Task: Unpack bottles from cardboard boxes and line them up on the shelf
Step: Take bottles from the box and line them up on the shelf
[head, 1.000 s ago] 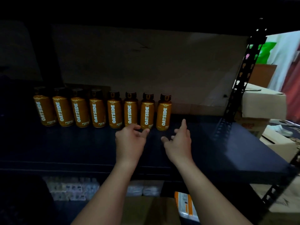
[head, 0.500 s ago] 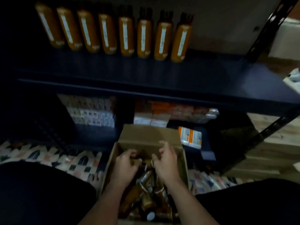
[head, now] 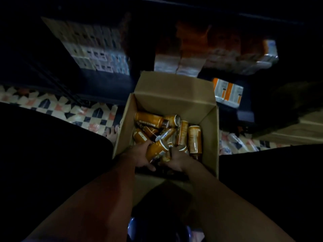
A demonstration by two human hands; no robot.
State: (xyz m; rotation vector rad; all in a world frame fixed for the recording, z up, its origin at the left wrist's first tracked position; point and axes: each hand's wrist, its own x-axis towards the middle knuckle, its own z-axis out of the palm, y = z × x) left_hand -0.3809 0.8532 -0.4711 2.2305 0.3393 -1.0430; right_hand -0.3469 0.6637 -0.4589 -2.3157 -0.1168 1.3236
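An open cardboard box [head: 174,95] stands on the floor between my knees, with several orange bottles [head: 194,138] lying loose inside. My left hand [head: 139,158] is down in the box near its front wall and grips an orange bottle [head: 156,150] round its body. My right hand [head: 175,160] is right beside it, fingers curled round another bottle [head: 166,157] that is mostly hidden under the hand. The shelf with the lined-up bottles is out of view above.
Behind the box a low dark shelf [head: 104,84] holds wrapped packs of white cartons [head: 97,55] at left and orange-white packs [head: 215,55] at right. A small orange-white pack [head: 228,92] lies right of the box. Patterned floor [head: 57,107] shows on both sides.
My view dropped from the shelf to the box on the floor. Both hands came down from the shelf, reached into the box and took hold of bottles.
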